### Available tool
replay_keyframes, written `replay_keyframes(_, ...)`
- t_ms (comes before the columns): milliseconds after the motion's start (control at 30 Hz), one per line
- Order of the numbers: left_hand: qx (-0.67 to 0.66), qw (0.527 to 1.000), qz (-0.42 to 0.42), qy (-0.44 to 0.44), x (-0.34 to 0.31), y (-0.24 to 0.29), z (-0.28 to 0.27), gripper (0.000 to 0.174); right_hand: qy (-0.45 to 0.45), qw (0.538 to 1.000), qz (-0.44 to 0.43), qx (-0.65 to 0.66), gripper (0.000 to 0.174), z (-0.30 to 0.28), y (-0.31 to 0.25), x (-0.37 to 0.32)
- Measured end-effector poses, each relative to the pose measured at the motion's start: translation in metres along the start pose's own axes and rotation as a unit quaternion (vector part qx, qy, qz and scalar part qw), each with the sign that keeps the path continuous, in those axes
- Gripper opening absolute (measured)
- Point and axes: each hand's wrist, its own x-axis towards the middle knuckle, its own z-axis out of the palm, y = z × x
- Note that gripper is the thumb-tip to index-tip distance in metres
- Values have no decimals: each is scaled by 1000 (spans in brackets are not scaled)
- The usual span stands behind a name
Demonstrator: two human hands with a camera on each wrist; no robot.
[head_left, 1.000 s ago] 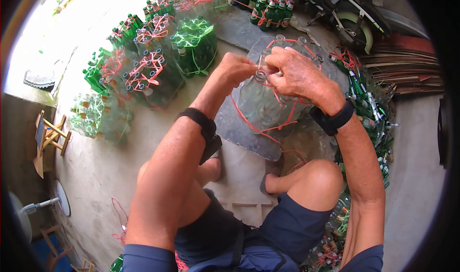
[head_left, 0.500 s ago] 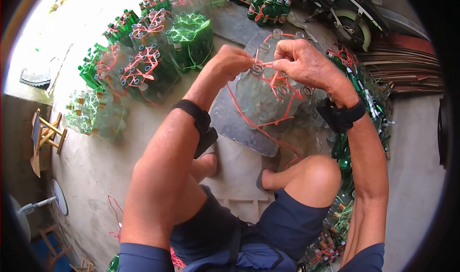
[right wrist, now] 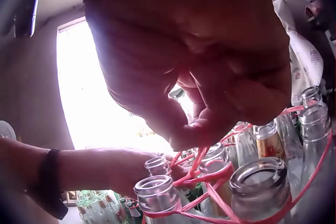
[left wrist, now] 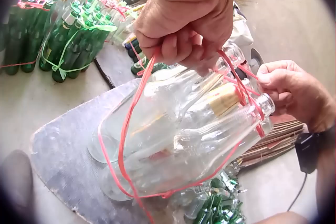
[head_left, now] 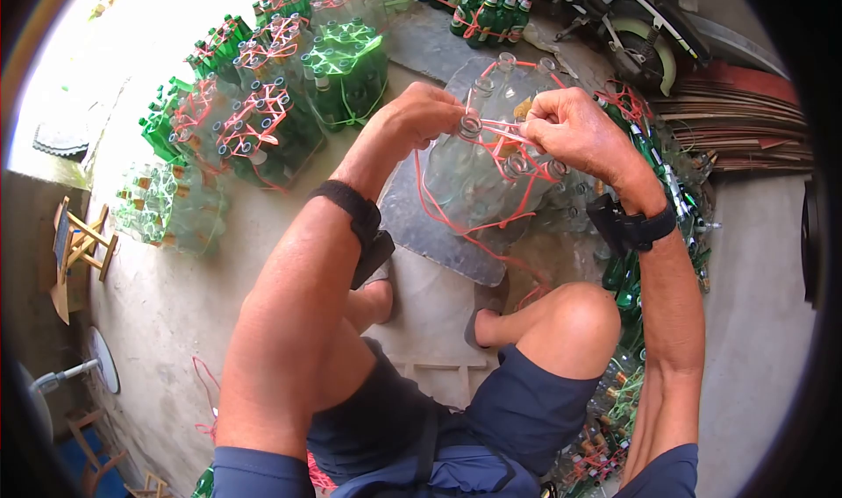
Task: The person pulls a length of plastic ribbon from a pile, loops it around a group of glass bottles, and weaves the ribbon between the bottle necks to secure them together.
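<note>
**Bunch of clear bottles getting strung up**

The clear bottles point(head_left: 478, 178) stand huddled on a grey slab point(head_left: 412, 230). A red string point(left wrist: 124, 129) loops their necks. The left hand point(head_left: 430, 112) grips it at one neck while the right hand point(head_left: 570, 129) pinches it taut, probably so nothing slips. Tied green bundles point(head_left: 263, 129) sit nearby.
</note>
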Motion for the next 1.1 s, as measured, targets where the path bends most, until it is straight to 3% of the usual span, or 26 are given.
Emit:
replay_keyframes(300, 54, 998, 34, -5, 1, -5, -3, 29, 124, 990, -39, 54, 15, 17, 26, -3)
replay_keyframes(500, 42, 998, 41, -4, 1, -8, -6, 29, 86, 990, 23, 106, 11, 27, 39, 7)
replay_keyframes(633, -11, 998, 59, -36, 16, -23, -13, 20, 94, 983, 14, 158, 10, 31, 42, 10)
replay_keyframes(700, -27, 997, 52, -53, 18, -24, -15, 18, 60, 972, 91, 209, 9, 26, 31, 6)
replay_keyframes(833, -26, 998, 32, -49, 15, -18, -14, 16, 98, 978, 56, 175, 11, 28, 36, 8)
replay_keyframes(900, -12, 999, 27, -41, 12, -16, -18, 17, 62, 980, 82, 172, 15, 26, 45, 14)
replay_keyframes(967, 77, 997, -9, 5, 6, -16, -26, 18, 72, 984, 68, 145, 17, 31, 51, 21)
replay_keyframes(1000, 61, 998, -20, 3, 3, -13, -28, 19, 82, 988, 51, 119, 18, 33, 54, 23)
replay_keyframes(1100, 57, 998, 12, 10, 2, -15, -32, 19, 94, 987, 9, 128, 19, 35, 57, 23)
